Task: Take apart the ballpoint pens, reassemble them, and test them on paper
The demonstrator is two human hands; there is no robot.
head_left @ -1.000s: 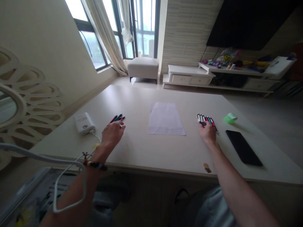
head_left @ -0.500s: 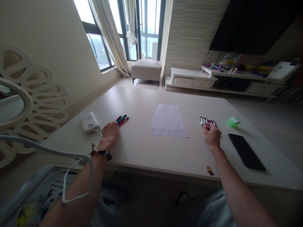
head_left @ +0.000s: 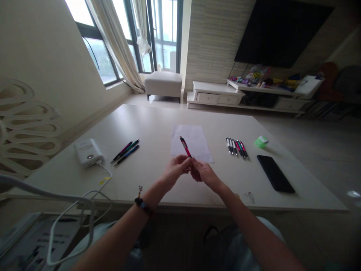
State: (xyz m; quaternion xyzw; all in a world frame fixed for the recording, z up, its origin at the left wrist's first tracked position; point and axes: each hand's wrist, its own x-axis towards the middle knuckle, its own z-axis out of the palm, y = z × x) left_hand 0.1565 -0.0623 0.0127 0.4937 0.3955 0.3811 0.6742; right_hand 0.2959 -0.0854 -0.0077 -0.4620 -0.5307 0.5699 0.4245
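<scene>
A red pen (head_left: 185, 146) with a black tip end points up and away over the white paper (head_left: 191, 135). Both my left hand (head_left: 177, 168) and my right hand (head_left: 203, 172) are closed on its near end, fingers touching. Left of the paper lie several loose pens (head_left: 125, 152), among them purple, green and blue ones. To the right, a row of several pens (head_left: 237, 148) lies side by side, white ones at its left and coloured ones at its right.
The white table (head_left: 152, 188) also bears a white power bank (head_left: 88, 152) with a cable at the left. At the right are a black phone (head_left: 275, 174) and a green-and-white item (head_left: 261, 141). A white cable (head_left: 93, 210) loops in front at the left.
My left hand has come away from the left pens and my right hand from the right row. They have met in the middle, with a red pen between them.
</scene>
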